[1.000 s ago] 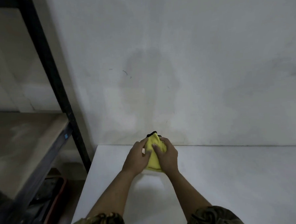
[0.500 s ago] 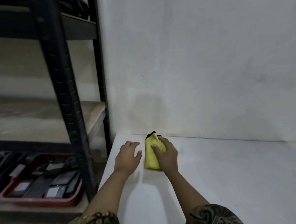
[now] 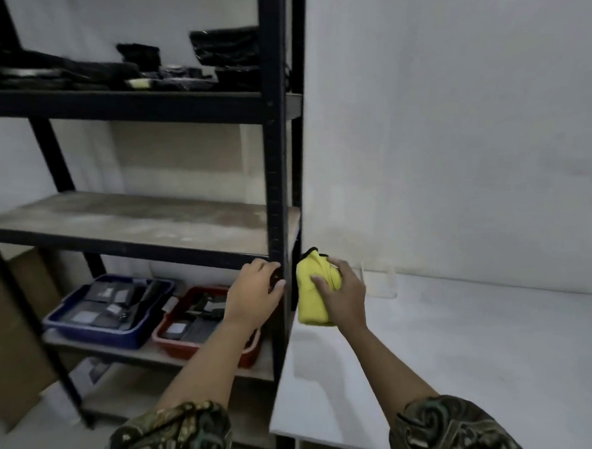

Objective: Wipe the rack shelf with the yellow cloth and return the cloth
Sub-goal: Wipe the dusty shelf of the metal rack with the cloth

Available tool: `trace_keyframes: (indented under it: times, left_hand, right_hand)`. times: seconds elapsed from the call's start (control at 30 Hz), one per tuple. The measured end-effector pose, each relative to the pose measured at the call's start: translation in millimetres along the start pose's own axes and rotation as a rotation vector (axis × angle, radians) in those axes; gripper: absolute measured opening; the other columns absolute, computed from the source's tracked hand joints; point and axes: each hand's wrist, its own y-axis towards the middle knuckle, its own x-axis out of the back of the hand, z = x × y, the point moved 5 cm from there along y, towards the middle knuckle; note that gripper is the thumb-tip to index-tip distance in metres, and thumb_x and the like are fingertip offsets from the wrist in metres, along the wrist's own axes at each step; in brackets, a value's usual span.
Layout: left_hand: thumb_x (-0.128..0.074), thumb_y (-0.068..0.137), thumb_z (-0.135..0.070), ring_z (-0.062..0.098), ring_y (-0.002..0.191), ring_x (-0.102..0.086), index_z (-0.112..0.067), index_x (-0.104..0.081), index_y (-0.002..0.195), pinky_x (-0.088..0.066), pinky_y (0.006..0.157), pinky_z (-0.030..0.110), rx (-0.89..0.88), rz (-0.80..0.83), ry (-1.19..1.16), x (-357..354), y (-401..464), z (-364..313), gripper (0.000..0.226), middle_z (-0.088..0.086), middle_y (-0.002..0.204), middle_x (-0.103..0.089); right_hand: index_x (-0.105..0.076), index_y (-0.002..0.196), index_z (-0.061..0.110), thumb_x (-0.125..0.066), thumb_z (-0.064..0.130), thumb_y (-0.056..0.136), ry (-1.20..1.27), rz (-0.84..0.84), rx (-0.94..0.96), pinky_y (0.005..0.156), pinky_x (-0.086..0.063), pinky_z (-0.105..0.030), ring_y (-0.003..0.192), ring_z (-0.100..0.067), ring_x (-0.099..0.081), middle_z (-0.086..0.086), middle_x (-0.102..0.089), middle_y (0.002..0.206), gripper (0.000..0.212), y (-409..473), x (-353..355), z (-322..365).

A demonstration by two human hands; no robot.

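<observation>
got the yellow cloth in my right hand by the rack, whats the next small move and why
Probably carry the yellow cloth left past the black upright and up onto the bare, dusty-looking middle shelf. The right hand grips it beside the rack, above the white table, lower than that shelf. The left hand is at the upright, holding nothing.

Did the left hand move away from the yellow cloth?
Yes. The left hand let go of the yellow cloth and moved left, now in front of the rack post. The right hand holds the cloth.
</observation>
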Motion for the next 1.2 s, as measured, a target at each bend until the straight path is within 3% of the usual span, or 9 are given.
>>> trace_keyframes:
  times: [0.13, 0.3, 0.53, 0.77, 0.93, 1.1, 1.2]
  left_hand:
    - [-0.050, 0.091, -0.032, 0.018, 0.118, -0.045, -0.016, -0.052, 0.128, -0.047, 0.091, 0.037, -0.022, -0.063, 0.049, 58, 15, 36, 0.039, 0.001, 0.122, -0.054]
    - [-0.051, 0.090, -0.030, 0.018, 0.118, -0.045, -0.018, -0.051, 0.129, -0.048, 0.090, 0.036, -0.008, -0.102, 0.114, 142, 29, 138, 0.041, 0.001, 0.125, -0.054]
    - [-0.049, 0.091, -0.026, 0.019, 0.117, -0.045, -0.019, -0.049, 0.131, -0.047, 0.087, 0.035, -0.036, -0.030, 0.200, 202, 43, 254, 0.041, 0.001, 0.127, -0.053]
    - [-0.047, 0.091, -0.026, 0.017, 0.117, -0.045, -0.020, -0.045, 0.134, -0.043, 0.093, 0.031, -0.053, 0.025, 0.238, 210, 74, 344, 0.044, -0.001, 0.129, -0.051]
    - [-0.046, 0.092, -0.027, 0.022, 0.119, -0.045, -0.017, -0.045, 0.134, -0.041, 0.099, 0.033, -0.067, 0.059, 0.269, 200, 121, 404, 0.044, 0.003, 0.132, -0.051]
    - [-0.047, 0.091, -0.028, 0.023, 0.119, -0.048, -0.017, -0.046, 0.133, -0.039, 0.095, 0.031, -0.101, 0.102, 0.256, 182, 169, 446, 0.043, 0.005, 0.136, -0.050]
    - [-0.045, 0.091, -0.031, 0.020, 0.128, -0.042, -0.021, -0.042, 0.137, -0.036, 0.101, 0.029, -0.157, 0.161, 0.248, 165, 191, 462, 0.047, 0.002, 0.147, -0.038]
  right_hand:
    - [-0.058, 0.112, 0.025, -0.071, 0.032, 0.078, 0.037, 0.014, 0.058, 0.078, -0.040, -0.022, 0.092, -0.010, -0.055, 0.010, -0.060, 0.102, 0.037, 11, -41, 47]
    - [-0.058, 0.117, 0.022, -0.069, 0.030, 0.081, 0.062, 0.033, 0.088, 0.087, -0.045, -0.030, 0.101, -0.016, -0.056, 0.003, -0.062, 0.113, 0.039, 19, -130, 101]
    - [-0.055, 0.121, 0.015, -0.065, 0.023, 0.084, -0.007, 0.136, 0.080, 0.090, -0.040, -0.027, 0.108, -0.015, -0.052, -0.002, -0.059, 0.121, 0.039, 24, -265, 143]
    - [-0.056, 0.120, 0.022, -0.066, 0.026, 0.083, -0.100, 0.193, 0.094, 0.082, -0.037, -0.023, 0.101, -0.009, -0.051, 0.004, -0.060, 0.118, 0.038, 59, -359, 154]
    - [-0.059, 0.118, 0.026, -0.071, 0.025, 0.078, -0.186, 0.217, 0.115, 0.082, -0.038, -0.024, 0.108, -0.016, -0.056, 0.005, -0.063, 0.118, 0.042, 119, -401, 151]
    - [-0.053, 0.125, 0.029, -0.068, 0.030, 0.079, -0.451, 0.306, 0.190, 0.085, -0.045, -0.029, 0.108, -0.021, -0.058, 0.001, -0.060, 0.120, 0.048, 184, -424, 152]
    - [-0.043, 0.128, 0.036, -0.060, 0.031, 0.084, -0.675, 0.375, 0.250, 0.077, -0.050, -0.037, 0.107, -0.027, -0.057, 0.000, -0.051, 0.122, 0.047, 202, -443, 148]
